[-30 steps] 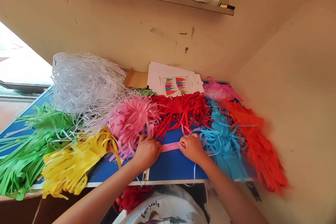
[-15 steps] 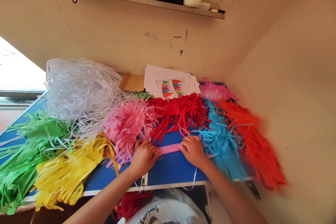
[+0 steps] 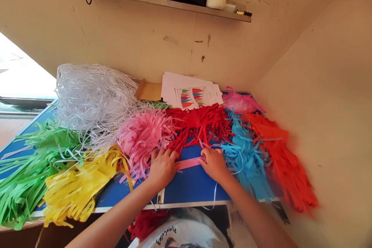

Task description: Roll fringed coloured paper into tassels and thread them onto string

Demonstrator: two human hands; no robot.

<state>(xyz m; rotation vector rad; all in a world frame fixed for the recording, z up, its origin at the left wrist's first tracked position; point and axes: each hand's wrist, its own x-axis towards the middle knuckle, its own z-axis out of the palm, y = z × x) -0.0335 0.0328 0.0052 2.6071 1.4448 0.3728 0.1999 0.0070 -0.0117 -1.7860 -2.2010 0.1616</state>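
A narrow pink strip, looking like folded tissue paper, stretches between my two hands over the blue tabletop. My left hand is closed over its left end, knuckles up, beside the pink fringe bundle. At the other end my right hand pinches the strip between thumb and fingers. Its fingertips lie close to the red fringe, and a light blue fringe bundle lies just to its right. The strip's ends are partly hidden under my fingers.
Yellow and green fringe bundles lie at the left, with a large heap of white ribbon behind. Orange fringe hangs over the right edge. White cards lean at the back. A wall shelf juts overhead.
My left hand has turned flatter over its end of the strip, with the fingers reaching further forward. My right hand stays at the other end. The view has shifted slightly.
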